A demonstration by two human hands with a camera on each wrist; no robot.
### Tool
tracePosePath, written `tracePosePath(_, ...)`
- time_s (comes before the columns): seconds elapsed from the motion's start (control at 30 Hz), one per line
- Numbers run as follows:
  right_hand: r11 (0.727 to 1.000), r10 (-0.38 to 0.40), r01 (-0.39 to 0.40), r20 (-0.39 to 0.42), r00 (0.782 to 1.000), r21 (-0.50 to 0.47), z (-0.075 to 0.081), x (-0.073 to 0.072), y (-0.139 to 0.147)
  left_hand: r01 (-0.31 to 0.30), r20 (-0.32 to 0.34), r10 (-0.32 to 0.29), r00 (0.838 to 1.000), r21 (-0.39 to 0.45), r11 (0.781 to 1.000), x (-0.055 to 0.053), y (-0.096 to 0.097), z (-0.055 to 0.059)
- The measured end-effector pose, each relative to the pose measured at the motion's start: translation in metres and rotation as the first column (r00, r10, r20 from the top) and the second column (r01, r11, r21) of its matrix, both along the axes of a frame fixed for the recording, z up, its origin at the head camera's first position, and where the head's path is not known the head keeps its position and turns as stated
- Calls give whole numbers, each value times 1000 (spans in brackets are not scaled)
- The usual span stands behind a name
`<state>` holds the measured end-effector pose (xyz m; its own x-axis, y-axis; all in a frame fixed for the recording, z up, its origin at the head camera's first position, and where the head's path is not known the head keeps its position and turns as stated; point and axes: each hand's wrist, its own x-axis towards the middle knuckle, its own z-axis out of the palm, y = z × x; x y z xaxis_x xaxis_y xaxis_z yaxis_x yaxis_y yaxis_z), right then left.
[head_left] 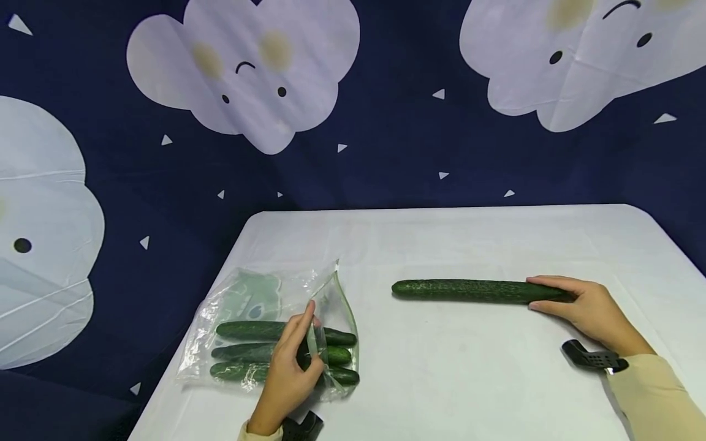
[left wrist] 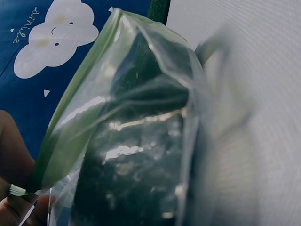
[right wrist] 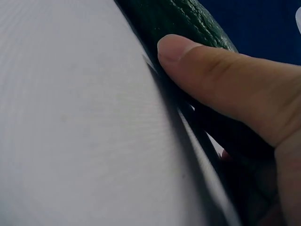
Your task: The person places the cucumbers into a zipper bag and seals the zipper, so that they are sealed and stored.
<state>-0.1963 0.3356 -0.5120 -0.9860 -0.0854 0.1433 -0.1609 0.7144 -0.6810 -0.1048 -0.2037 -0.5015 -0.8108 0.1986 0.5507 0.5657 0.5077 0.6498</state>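
A clear zip bag [head_left: 193, 349] with a green edge lies on the left of the table, its mouth toward the right. Three cucumbers [head_left: 250, 331] lie side by side inside it. My left hand [head_left: 289, 367] is over the bag and holds its film near the mouth; in the left wrist view, fingers [left wrist: 14, 153] pinch the green-edged rim. A longer cucumber [head_left: 458, 290] lies crosswise on the right side. Around its right end my right hand [head_left: 592, 306] is gripping, with the thumb [right wrist: 211, 70] along the near side.
The table [head_left: 441, 380] has a white cover. Behind it hangs a dark blue cloth [head_left: 397, 153] with white clouds and small triangles. Each wrist wears a black camera mount [head_left: 592, 357].
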Motion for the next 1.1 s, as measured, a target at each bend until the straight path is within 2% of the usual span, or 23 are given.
tracePosePath(0.17,1000,0,1,35,999,-22,0,0,3,0,-1,0,1000,2,1000,0,0,-1)
tracePosePath(0.33,995,9,-3,60,998,-103,0,2,4,-5,6,5,1000,-2,1000,1,0,0)
tracePosePath(0.5,977,12,1,61,998,-211,1,5,2,-5,25,5,1000,-11,1000,2,0,-1)
tracePosePath(0.67,954,54,-27,81,995,-299,0,7,-3,-6,11,6,1000,4,1000,4,-2,-4)
tracePosePath(0.9,956,-6,36,103,995,-291,0,8,-5,13,18,-13,1000,-6,1000,4,-1,-2)
tracePosePath(1.1,951,22,3,78,997,-309,2,6,-6,6,20,-6,1000,-8,1000,2,-1,-1)
